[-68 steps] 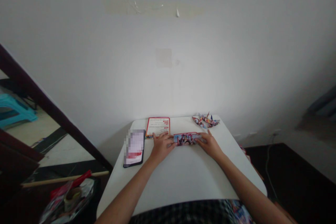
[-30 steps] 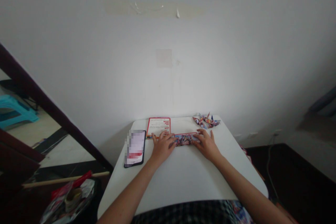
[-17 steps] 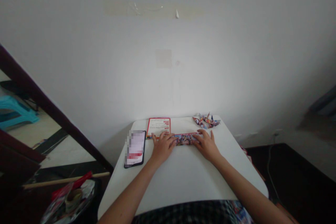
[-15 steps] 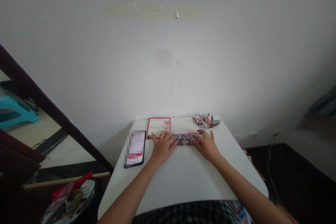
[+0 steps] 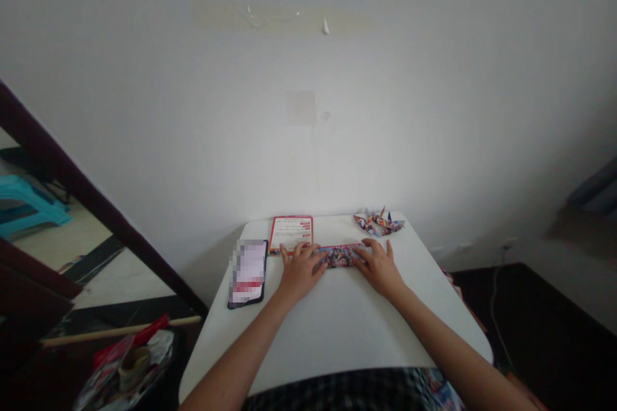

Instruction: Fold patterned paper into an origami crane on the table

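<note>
A folded strip of colourful printed paper [image 5: 340, 255] lies flat near the far side of the white table [image 5: 337, 327]. My left hand [image 5: 299, 268] rests on the strip's left end with its fingers spread flat. My right hand [image 5: 380, 264] lies on the strip's right end, fingers stretched out and pressing down. Only the middle of the strip shows between the two hands.
A red-bordered printed card [image 5: 290, 232] lies behind my left hand, and a phone [image 5: 247, 271] sits at the table's left edge. Folded colourful paper figures [image 5: 378, 222] sit at the far right corner. A bag with a tape roll [image 5: 128, 363] lies on the floor at the left.
My right hand has slid inward along the strip and flattened onto it. The left hand has stayed on the left end. The strip looks narrower than before.
</note>
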Demonstrator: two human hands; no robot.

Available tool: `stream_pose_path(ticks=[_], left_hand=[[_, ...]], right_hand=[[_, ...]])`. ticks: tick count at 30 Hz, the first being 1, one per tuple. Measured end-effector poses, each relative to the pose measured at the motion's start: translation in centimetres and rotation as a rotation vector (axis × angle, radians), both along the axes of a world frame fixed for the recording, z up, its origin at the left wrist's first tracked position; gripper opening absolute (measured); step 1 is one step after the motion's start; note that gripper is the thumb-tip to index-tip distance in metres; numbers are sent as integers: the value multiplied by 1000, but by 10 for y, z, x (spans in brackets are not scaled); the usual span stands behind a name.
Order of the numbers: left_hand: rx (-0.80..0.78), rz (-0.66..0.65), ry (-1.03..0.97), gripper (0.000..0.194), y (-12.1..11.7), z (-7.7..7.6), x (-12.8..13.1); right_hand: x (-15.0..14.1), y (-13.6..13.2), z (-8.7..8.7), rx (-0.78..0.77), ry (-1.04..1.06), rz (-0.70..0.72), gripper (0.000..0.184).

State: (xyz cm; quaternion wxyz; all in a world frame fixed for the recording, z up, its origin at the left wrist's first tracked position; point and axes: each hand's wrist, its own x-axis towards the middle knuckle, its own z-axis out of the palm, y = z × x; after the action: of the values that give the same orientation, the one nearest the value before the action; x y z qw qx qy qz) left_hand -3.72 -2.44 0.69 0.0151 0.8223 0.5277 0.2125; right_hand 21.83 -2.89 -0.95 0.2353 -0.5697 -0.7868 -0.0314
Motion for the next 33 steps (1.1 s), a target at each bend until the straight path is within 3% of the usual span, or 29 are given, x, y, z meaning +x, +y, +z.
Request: stream_pose_path(ticks=[33], left_hand=[[27, 32, 76, 35, 4, 2, 6]], right_hand=[[-5, -2, 4, -2, -100, -4, 36]])
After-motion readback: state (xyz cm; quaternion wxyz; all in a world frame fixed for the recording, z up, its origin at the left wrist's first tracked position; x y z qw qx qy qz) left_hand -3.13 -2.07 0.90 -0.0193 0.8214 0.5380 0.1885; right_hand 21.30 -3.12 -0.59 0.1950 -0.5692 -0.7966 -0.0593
